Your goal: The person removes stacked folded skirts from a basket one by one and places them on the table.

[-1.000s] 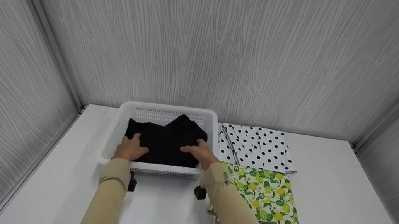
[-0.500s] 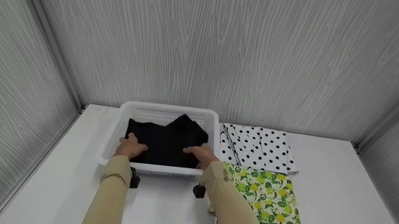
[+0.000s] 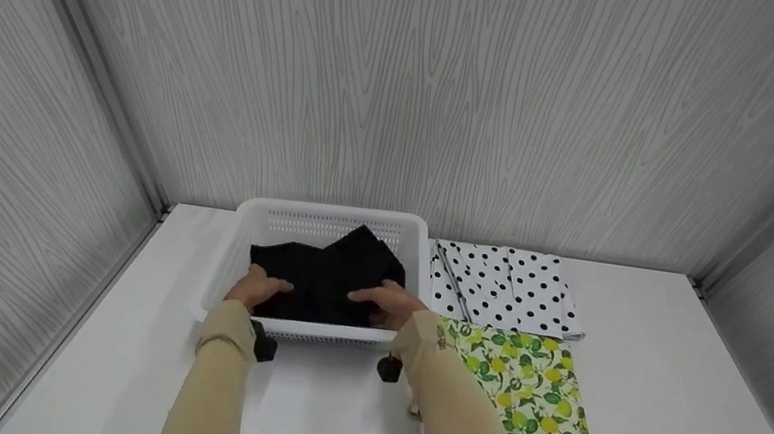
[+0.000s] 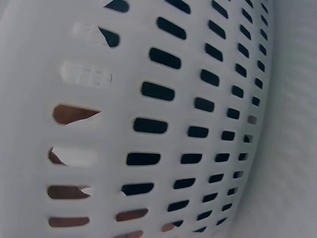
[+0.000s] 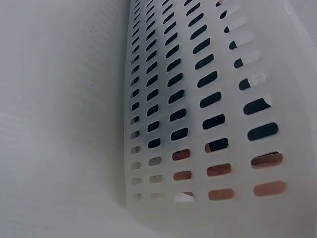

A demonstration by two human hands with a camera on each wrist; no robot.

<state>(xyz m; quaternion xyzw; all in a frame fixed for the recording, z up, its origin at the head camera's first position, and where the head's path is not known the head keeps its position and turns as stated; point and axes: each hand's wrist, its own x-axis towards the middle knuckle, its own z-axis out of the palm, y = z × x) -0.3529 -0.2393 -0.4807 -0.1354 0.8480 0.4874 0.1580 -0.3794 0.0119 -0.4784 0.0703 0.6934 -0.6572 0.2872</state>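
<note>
- The black cloth (image 3: 325, 276) lies inside the white plastic basket (image 3: 339, 209), which stands by the bench's (image 3: 641, 404) back edge, left of its middle.
- It is plain, dark and matte, with few folds readable; a pointed peak rises at its back right, a shallow dip runs beside it, and a lower corner sits at the back left.
- Through the basket's slots the wrist views show it as dark patches, with skin toward one end.
- The left hand (image 3: 257, 288) reaches over the front rim to the cloth's left side, thumb stretched across it, apart from the index finger; I cannot tell whether it pinches.
- The right hand (image 3: 393, 303) touches the right side, thumb pointing inward; its other fingers are mostly hidden, so its grip is unclear.
- Just right of the basket lies a white polka-dot cloth (image 3: 528, 290), and in front of that a folded lemon-print cloth (image 3: 537, 389).
</note>
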